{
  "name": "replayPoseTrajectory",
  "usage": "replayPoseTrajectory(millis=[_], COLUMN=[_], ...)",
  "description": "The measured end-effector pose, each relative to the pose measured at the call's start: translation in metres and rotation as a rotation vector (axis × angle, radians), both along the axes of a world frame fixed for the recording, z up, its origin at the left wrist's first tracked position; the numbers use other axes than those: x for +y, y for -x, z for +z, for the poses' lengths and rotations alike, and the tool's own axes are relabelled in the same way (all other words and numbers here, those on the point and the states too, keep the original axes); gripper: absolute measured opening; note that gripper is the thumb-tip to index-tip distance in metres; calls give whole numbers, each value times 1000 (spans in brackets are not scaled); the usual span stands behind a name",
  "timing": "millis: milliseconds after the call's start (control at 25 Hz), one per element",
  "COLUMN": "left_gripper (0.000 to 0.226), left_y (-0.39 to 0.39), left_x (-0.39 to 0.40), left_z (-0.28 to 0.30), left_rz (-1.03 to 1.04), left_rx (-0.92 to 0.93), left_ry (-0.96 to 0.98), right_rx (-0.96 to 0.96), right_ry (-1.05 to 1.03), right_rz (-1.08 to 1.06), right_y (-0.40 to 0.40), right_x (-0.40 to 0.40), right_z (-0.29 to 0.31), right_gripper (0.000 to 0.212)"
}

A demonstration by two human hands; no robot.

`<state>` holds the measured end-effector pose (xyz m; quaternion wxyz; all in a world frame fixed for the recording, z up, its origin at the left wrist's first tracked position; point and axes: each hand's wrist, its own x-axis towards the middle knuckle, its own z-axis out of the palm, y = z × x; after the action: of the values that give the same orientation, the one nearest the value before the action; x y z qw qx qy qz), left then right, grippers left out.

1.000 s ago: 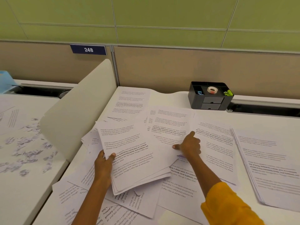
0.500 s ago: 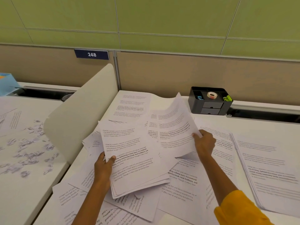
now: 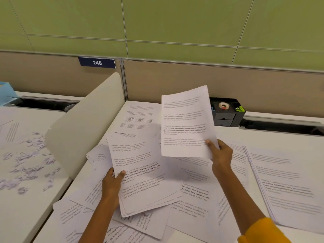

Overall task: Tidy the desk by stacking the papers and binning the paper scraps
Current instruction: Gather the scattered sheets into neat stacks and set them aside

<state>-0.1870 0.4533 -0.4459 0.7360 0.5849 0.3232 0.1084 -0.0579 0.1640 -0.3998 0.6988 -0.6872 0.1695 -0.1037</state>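
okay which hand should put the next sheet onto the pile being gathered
The right hand. It already pinches a single lifted sheet just above the gathered pile, while the left hand is busy gripping that pile's left edge.

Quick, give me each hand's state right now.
Left hand: closed on the gathered bundle of white printed sheets.
Right hand: closed on a single white printed sheet, lifted off the desk.

White desk (image 3: 273,137): loose printed sheets (image 3: 191,199) scattered; squared stack (image 3: 287,186) right; black organiser (image 3: 226,113) rear.
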Motion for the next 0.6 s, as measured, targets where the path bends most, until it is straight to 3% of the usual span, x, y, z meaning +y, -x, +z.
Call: replayPoseTrajectory(millis=[160, 600], left_gripper=[31, 29], left_y=[4, 13], left_x=[0, -2], left_z=[4, 10], left_rz=[1, 7], left_rx=[-1, 22], left_ry=[35, 54], right_rx=[3, 168], right_ry=[-49, 155], right_rz=[157, 472], right_y=[20, 72], right_x=[21, 65], right_z=[-12, -46], right_gripper=[13, 11])
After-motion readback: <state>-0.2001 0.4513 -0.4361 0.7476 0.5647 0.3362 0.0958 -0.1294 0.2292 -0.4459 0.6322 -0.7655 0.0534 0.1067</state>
